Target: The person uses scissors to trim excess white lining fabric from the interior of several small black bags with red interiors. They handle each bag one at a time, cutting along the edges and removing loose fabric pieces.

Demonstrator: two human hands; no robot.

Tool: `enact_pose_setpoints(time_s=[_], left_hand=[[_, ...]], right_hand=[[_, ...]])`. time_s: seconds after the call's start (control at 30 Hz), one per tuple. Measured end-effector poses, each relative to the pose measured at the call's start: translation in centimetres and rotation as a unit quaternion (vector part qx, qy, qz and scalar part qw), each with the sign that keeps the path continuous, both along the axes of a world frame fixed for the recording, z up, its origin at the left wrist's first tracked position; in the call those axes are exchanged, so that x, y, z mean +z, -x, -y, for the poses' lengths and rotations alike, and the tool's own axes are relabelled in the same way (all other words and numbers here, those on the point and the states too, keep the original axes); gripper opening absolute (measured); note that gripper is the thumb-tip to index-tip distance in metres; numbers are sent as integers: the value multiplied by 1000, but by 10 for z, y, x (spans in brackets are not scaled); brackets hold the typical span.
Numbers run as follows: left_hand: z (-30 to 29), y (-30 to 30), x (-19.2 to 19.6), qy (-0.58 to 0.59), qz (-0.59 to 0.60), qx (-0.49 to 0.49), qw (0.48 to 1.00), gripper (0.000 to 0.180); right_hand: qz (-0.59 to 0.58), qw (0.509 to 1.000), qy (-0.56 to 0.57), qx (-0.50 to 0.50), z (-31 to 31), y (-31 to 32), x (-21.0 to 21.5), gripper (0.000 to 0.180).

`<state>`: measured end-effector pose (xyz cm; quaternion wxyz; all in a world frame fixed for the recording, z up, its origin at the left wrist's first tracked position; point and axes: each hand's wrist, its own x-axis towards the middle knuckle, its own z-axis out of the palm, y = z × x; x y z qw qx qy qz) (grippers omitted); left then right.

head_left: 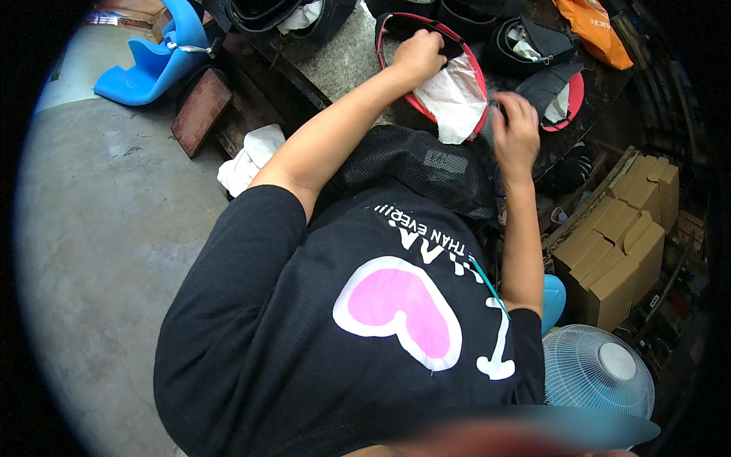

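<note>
A cap (pixel 481 72) with a red edge, a black inside and white lining cloth (pixel 454 95) lies upturned on the worktable in front of me. My left hand (pixel 420 59) reaches over its near edge, fingers curled in at the lining and closed on the cap. Just right of the cap's rim is my right hand (pixel 518 126), its fingers bent together towards the thumb near the red edge. Whatever those fingertips pinch, if anything, is too small to make out. Black mesh fabric (pixel 426 169) lies between the cap and my shirt.
Several black caps surround the work, including one with a red brim (pixel 576 97). An orange bag (pixel 594 32) lies at the far right. Cardboard boxes (pixel 617 244) and a fan (pixel 598 373) stand to my right. A blue plastic chair (pixel 145 68) and white cloth (pixel 251 158) are left.
</note>
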<state>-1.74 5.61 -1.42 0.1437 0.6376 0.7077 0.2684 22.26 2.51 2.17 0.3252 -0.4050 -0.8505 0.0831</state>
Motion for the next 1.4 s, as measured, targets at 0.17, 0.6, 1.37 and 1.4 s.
enact_pose_setpoints(time_s=[0.17, 0.6, 1.37, 1.4], left_hand=[[-6, -16, -13, -59, -126, -27, 990, 24], [14, -8, 19, 72, -9, -44, 996, 24], [7, -24, 6, -27, -169, -89, 981, 25], [8, -24, -2, -50, -164, -75, 982, 25]], right_hand=[[26, 992, 127, -12, -48, 66, -31, 36], [-58, 974, 217, 9, -67, 60, -61, 36], [-31, 970, 240, 22, -72, 56, -52, 36], [-38, 970, 239, 28, -72, 57, -52, 36]])
